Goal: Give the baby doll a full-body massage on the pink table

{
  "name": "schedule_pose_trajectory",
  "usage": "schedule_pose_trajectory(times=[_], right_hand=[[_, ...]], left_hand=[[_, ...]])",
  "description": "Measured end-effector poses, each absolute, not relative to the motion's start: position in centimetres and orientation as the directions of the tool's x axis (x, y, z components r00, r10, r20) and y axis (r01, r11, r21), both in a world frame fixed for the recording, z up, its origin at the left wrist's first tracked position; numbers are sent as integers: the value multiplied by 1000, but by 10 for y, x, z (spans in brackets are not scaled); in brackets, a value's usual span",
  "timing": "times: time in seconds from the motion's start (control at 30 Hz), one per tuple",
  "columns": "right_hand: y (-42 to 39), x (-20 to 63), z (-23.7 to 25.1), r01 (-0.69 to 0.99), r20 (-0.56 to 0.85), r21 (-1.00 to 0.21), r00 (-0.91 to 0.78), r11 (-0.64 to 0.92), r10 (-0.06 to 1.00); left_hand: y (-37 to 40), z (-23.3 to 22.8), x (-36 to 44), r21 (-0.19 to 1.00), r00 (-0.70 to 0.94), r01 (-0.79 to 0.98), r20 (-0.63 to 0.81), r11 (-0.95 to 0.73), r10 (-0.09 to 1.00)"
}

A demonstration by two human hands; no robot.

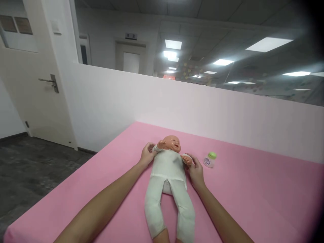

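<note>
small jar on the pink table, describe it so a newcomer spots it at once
Find the pink-covered table before the low white wall, then the baby doll lying on it. Just right of the person's right hand sits a small see-through jar; its bright green lid sets it apart from the pale-clothed doll.

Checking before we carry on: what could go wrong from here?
The left hand and right hand are at opposite sides of the doll, so uneven pulls might twist it. The green-lidded jar is close to the right hand, so an outward swing might knock it.
</note>
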State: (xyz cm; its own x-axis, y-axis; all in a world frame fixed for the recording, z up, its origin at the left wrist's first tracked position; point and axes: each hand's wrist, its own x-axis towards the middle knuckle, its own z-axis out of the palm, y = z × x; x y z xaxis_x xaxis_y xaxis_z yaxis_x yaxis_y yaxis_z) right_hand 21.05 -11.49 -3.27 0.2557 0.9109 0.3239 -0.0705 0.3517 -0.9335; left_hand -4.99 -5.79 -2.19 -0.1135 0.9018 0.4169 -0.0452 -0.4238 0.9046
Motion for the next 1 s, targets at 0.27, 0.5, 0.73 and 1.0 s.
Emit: schedule_pose_trajectory(times=[0.27,0.5,0.73,1.0], right_hand=[[-113,210,-26,-216,234,-933,242,288,941],[-109,210,-29,-232,220,-932,247,278,944],[-105,213,-31,-213,217,-938,256,274,942],[-103,215,-30,-191,174,-955,255,226,951]], left_hand=[[-63,-10,-51,906,-86,-38,418,-422,904],[-53,-14,-61,886,-170,263,431,-381,886],[-52,-12,-61,766,-94,527,482,-368,871],[-55,-8,-60,705,-148,656,471,-270,870]])
